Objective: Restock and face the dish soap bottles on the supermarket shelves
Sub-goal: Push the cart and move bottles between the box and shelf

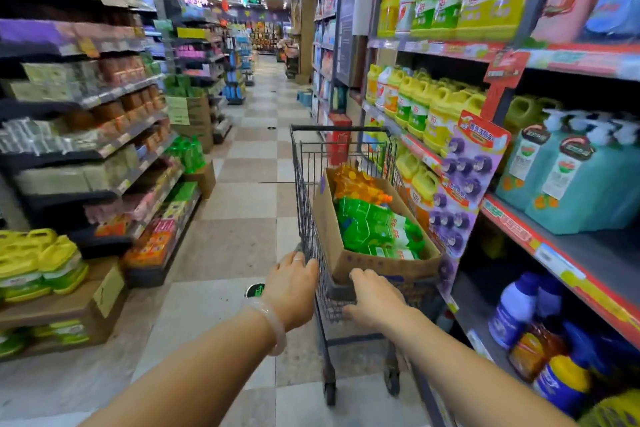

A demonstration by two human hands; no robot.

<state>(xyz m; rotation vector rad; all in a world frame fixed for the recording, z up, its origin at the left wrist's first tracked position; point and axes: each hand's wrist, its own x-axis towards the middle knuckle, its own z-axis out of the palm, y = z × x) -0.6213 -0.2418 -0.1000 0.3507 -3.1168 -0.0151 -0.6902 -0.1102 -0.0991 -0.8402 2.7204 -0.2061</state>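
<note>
Head view, only cam. Both your hands are on the near end of the cart (311, 184): left hand (292, 282) curled over the left corner of the rim, right hand (372, 298) fingers wrapped over the rear rim/handle, w/ the box just ahead of it. So both clamped on the cart, nothing else held.

Step looks like parking the cart by the soap bay. Keep it parallel and close to the right shelf (568, 260) but don't clip the hanging promo card (464, 191) beside the basket. Stop where you can reach box and shelf w/o stepping.

Containers: cardboard box (332, 229) sits in the basket, open top. Inside, green bottles (370, 229) lying flat, orange ones (356, 184) at the far end. Count: can't tell. Yellow jugs (440, 111) already on the mid right shelf.
</note>
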